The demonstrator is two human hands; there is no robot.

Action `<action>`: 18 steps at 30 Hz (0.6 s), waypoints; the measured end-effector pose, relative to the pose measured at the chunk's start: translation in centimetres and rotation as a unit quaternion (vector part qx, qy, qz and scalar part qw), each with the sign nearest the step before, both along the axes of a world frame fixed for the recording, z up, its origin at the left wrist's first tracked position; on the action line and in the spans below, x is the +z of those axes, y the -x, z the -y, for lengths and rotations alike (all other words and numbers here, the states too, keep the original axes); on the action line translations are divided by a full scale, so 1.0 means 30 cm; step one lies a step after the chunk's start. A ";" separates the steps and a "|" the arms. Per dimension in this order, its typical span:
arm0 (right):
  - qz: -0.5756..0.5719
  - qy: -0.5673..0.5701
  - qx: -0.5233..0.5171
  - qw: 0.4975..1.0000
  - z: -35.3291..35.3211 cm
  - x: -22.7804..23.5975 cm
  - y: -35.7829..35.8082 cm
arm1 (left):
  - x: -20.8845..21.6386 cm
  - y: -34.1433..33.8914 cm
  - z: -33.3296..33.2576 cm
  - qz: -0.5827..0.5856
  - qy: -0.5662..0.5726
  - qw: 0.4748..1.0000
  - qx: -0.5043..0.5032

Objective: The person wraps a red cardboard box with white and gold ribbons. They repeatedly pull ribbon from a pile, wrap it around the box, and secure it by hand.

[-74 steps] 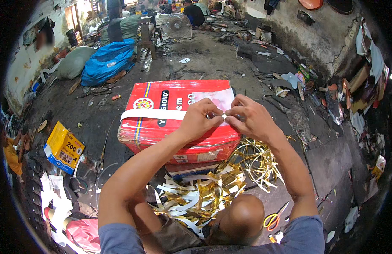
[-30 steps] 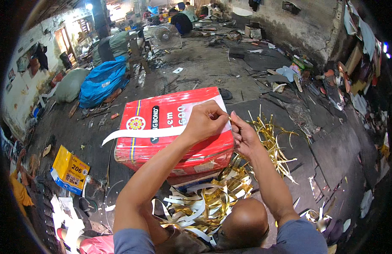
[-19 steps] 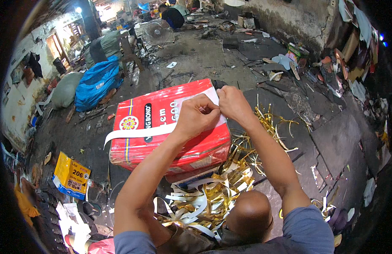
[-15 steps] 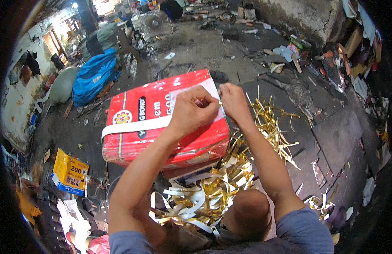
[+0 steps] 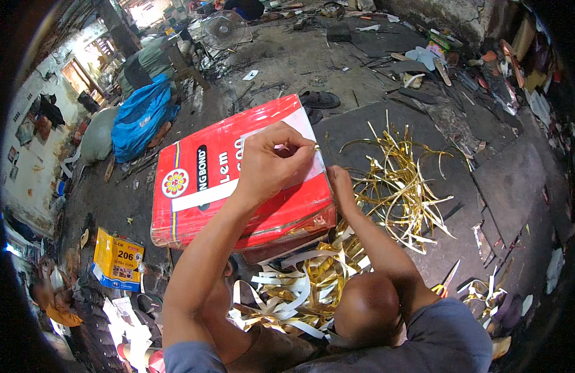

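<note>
Across the top of a glossy red carton (image 5: 203, 219) on a dark, littered floor, a narrow white strip (image 5: 206, 195) lies flat, running from the carton's left part to beneath the person's left hand (image 5: 272, 161). That hand's thumb and index finger are pinched together near the carton's right edge, apparently on the strip's far end. The right hand (image 5: 341, 186) is lower, just beside the carton's right side; its fingers are hidden, so whether they grip anything cannot be told. The strip looks light, thin and flexible, likely to curl or slide on the shiny carton rather than break; a fingertip pinch at its very end, with the length resting flat, would seem the best hold. Below the carton, by the person's knee (image 5: 365, 304), is a tangled heap of white and gold strips (image 5: 318, 273); to the right lie thin gold offcuts (image 5: 408, 186) and, nearer the person, scissors (image 5: 449, 280).
</note>
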State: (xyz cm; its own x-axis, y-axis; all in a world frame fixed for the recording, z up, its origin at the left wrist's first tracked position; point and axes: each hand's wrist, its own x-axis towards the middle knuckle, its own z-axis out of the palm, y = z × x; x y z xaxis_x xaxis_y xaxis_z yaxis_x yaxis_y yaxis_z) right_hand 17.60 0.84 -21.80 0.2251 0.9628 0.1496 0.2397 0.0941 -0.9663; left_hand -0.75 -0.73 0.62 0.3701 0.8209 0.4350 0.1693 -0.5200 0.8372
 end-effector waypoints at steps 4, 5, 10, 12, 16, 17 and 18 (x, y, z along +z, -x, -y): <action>-0.177 0.038 -0.013 0.983 0.029 -0.145 0.005 | -0.013 -0.008 -0.004 -0.005 0.006 1.000 -0.002; -0.050 0.029 -0.010 0.998 0.066 -0.082 0.025 | -0.012 0.011 0.007 -0.005 0.016 1.000 0.008; 0.084 0.105 -0.037 0.990 0.078 -0.170 -0.006 | 0.004 -0.007 0.001 -0.021 -0.013 1.000 0.014; 0.082 0.115 -0.036 0.989 0.087 -0.219 0.003 | 0.006 -0.007 0.010 -0.004 -0.015 1.000 0.027; 0.246 0.030 -0.046 0.968 0.121 -0.445 -0.008 | -0.016 0.006 0.000 -0.002 -0.011 1.000 0.028; 0.281 0.041 -0.027 0.958 0.124 -0.543 -0.050 | -0.017 -0.015 -0.001 0.005 -0.008 1.000 0.021; 0.320 0.055 -0.017 0.946 0.122 -0.657 -0.130 | -0.012 -0.058 -0.017 0.017 -0.006 1.000 0.006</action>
